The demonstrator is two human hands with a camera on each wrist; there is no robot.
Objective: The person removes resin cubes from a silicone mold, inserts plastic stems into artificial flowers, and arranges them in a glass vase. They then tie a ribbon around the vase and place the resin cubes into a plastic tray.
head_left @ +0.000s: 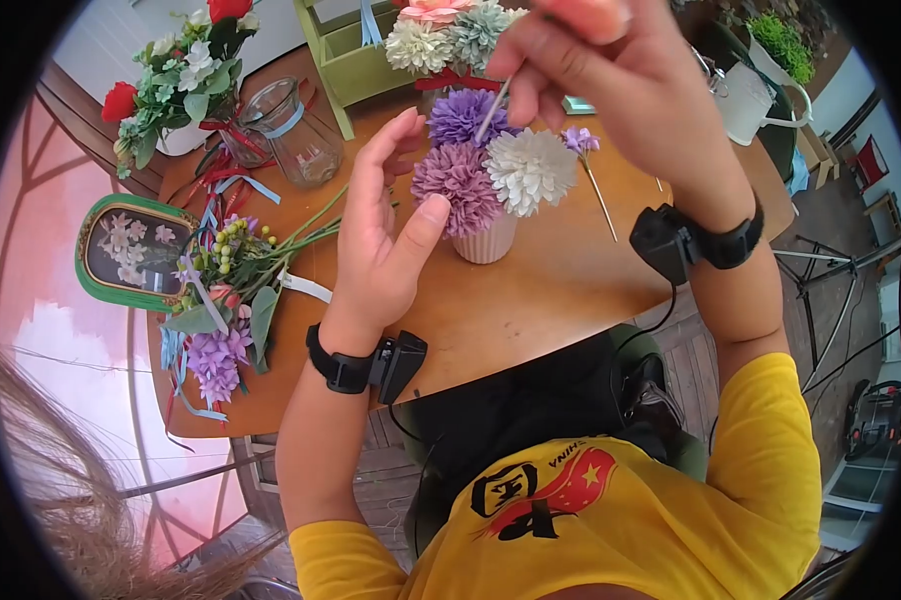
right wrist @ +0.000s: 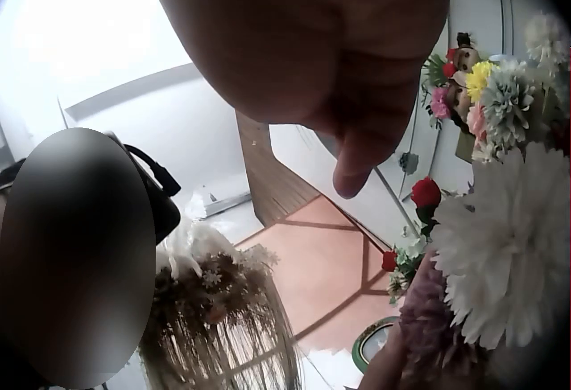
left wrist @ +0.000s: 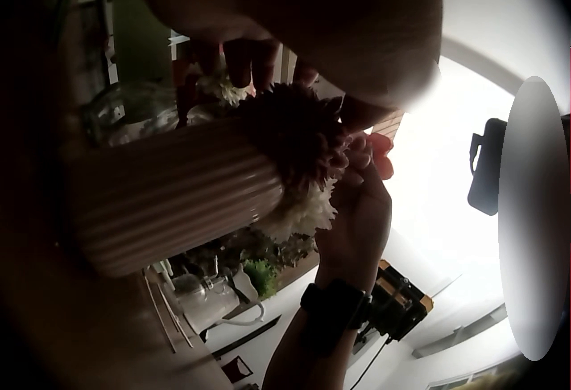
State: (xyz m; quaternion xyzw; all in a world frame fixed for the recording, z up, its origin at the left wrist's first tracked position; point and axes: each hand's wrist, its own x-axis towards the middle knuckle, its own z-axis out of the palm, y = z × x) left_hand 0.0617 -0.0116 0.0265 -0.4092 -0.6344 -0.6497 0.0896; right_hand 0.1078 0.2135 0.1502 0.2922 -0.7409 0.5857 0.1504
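Observation:
A small pink ribbed vase [head_left: 484, 245] stands on the table, holding a purple flower [head_left: 463, 118], a mauve flower [head_left: 458, 190] and a white flower [head_left: 531, 172], all artificial pompom blooms. Above them my right hand [head_left: 626, 85] grips a coral-pink artificial flower [head_left: 593, 15], whose thin pale stem [head_left: 493, 112] slants down among the blooms. The stem's lower end is hidden by petals. On the vase's left side my left hand [head_left: 383, 240] is raised with fingers extended, thumb close to the mauve flower. In the left wrist view the ribbed vase [left wrist: 178, 194] appears sideways.
A purple-flowered stem [head_left: 596, 180] lies right of the vase. Along the left are a green-framed picture [head_left: 136, 250], a pile of artificial flowers [head_left: 221, 350] and a glass jar [head_left: 296, 140]. Behind stand a green wooden box [head_left: 361, 70] and a white watering can [head_left: 749, 105].

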